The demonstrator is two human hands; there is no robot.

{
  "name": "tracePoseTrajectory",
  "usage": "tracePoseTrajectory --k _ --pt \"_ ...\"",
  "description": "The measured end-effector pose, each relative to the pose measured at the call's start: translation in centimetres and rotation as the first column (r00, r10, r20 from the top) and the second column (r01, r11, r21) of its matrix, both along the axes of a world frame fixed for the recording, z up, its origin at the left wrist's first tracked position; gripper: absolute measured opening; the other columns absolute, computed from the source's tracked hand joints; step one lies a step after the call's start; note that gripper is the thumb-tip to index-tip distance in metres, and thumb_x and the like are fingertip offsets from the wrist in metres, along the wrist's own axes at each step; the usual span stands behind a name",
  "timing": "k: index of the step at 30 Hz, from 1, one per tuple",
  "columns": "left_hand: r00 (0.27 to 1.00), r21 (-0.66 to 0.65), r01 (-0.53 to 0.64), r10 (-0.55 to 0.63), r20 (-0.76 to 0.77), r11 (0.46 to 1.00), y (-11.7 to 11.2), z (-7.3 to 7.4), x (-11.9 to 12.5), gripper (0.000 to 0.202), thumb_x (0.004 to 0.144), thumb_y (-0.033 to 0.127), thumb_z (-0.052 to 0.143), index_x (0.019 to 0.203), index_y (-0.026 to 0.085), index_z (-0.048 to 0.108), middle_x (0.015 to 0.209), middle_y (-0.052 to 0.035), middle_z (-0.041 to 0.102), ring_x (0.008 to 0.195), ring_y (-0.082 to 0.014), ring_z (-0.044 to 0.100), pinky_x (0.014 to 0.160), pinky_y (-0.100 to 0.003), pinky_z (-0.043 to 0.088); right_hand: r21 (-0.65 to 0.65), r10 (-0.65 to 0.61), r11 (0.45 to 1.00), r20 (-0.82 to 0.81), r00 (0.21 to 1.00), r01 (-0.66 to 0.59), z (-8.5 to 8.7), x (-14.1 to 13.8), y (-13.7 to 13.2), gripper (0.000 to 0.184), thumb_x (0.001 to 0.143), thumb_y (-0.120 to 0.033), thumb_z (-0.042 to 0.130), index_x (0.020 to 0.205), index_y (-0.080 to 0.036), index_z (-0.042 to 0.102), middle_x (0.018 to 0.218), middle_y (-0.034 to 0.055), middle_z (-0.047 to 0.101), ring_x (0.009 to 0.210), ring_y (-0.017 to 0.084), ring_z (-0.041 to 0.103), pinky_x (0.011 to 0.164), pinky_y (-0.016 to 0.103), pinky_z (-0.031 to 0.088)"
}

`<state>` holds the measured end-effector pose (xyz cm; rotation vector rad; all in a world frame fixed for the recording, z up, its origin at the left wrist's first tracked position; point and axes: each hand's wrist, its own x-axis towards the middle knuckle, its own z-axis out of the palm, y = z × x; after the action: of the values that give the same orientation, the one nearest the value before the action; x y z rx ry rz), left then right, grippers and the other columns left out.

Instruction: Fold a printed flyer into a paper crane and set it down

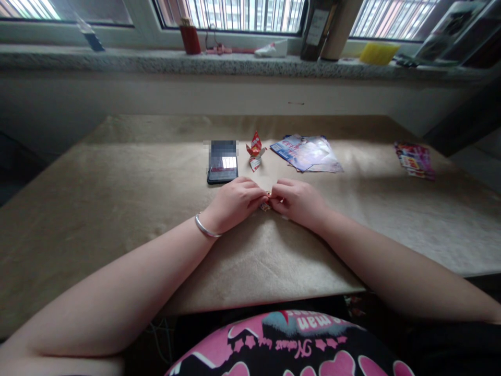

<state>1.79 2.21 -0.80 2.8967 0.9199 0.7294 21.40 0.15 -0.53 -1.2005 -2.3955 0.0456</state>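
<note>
My left hand [239, 202] and my right hand [299, 202] meet over the middle of the table, fingertips pinched close together. Between them shows a small piece of printed paper [265, 206], light with coloured marks; most of it is hidden by my fingers. Both hands are closed on it. Just beyond my fingers stands a folded red and white paper piece [255, 151] with pointed flaps. A dark phone [223, 162] lies flat beyond my left hand. Past my right hand is a small pile of glossy printed sheets [307, 153].
Several colourful cards [414, 160] lie at the table's right side. The beige table [117, 209] ends close to my body. On the stone windowsill [148, 63] stand a red container [190, 37], a yellow block [379, 53] and a dark box [315, 31].
</note>
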Motion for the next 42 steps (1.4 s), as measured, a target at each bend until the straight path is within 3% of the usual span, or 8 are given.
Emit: tracePoseTrajectory --k 5,13,23,28,34,39,42 --pt "0.999 0.001 -0.032 0.032 -0.02 0.999 -0.1 -0.2 0.0 0.014 0.089 0.023 0.053 0.088 0.017 0.066 0.084 -0.003 0.068 0.078 -0.015 0.06 0.072 -0.025 0.047 -0.102 -0.016 0.995 -0.072 0.997 0.008 -0.1 -0.1 0.2 0.007 0.08 -0.022 0.055 0.076 -0.018 0.059 0.075 0.0009 0.059 0.065 0.012 0.053 0.061 0.022 0.037" --pt "0.995 -0.013 -0.096 0.095 -0.013 0.995 -0.2 -0.2 0.1 0.014 0.087 0.022 0.055 0.081 0.017 0.066 0.079 -0.0027 0.066 0.073 -0.0142 0.059 0.063 -0.023 0.043 -0.178 -0.068 0.982 -0.03 0.997 0.062 0.4 0.4 0.0 0.005 0.075 -0.021 0.056 0.074 -0.019 0.06 0.073 0.0005 0.061 0.064 0.012 0.054 0.061 0.023 0.036" --pt "0.995 0.065 -0.049 0.054 -0.088 0.997 -0.3 -0.2 0.1 0.016 0.09 0.025 0.05 0.09 0.02 0.066 0.085 -0.0012 0.066 0.08 -0.0148 0.058 0.066 -0.024 0.044 -0.079 -0.096 0.991 0.169 0.981 0.11 0.5 -0.6 -0.2 0.014 0.081 -0.022 0.048 0.071 -0.019 0.058 0.077 0.0035 0.061 0.072 0.015 0.054 0.061 0.026 0.032" --pt "0.989 0.068 -0.068 0.076 -0.124 0.995 -0.4 -0.1 0.1 0.015 0.091 0.024 0.05 0.086 0.02 0.063 0.085 -0.0006 0.065 0.081 -0.0154 0.057 0.065 -0.024 0.043 -0.093 -0.098 0.988 0.215 0.972 0.121 0.9 0.0 -0.3 0.013 0.08 -0.024 0.049 0.075 -0.02 0.06 0.079 0.0027 0.064 0.074 0.016 0.057 0.061 0.026 0.032" --pt "0.989 0.082 -0.067 0.077 -0.127 0.994 -0.1 -0.3 0.0 0.018 0.092 0.025 0.047 0.083 0.019 0.062 0.083 -0.0006 0.064 0.079 -0.0149 0.056 0.063 -0.023 0.042 -0.012 -0.144 0.988 0.319 0.937 0.156 1.3 -0.2 -0.7 0.016 0.082 -0.025 0.048 0.076 -0.019 0.061 0.085 0.0041 0.067 0.081 0.018 0.06 0.058 0.028 0.031" --pt "0.992 0.078 -0.039 0.048 -0.114 0.996 -0.3 -0.1 0.0 0.017 0.091 0.024 0.048 0.089 0.021 0.065 0.086 -0.0009 0.066 0.08 -0.0143 0.057 0.066 -0.023 0.044 -0.05 -0.174 0.977 0.369 0.913 0.206 1.6 -0.6 -0.7 0.019 0.085 -0.026 0.046 0.078 -0.018 0.063 0.087 0.0056 0.069 0.08 0.019 0.062 0.058 0.028 0.031" --pt "0.991 0.09 -0.007 0.019 -0.132 0.996 -0.5 0.2 0.0 0.02 0.092 0.027 0.047 0.091 0.021 0.065 0.087 -0.0007 0.066 0.081 -0.0147 0.057 0.069 -0.024 0.045 -0.056 -0.124 0.986 0.369 0.921 0.155 1.7 -0.2 -0.4 0.019 0.085 -0.026 0.047 0.079 -0.018 0.064 0.087 0.0056 0.069 0.082 0.019 0.062 0.06 0.028 0.032"
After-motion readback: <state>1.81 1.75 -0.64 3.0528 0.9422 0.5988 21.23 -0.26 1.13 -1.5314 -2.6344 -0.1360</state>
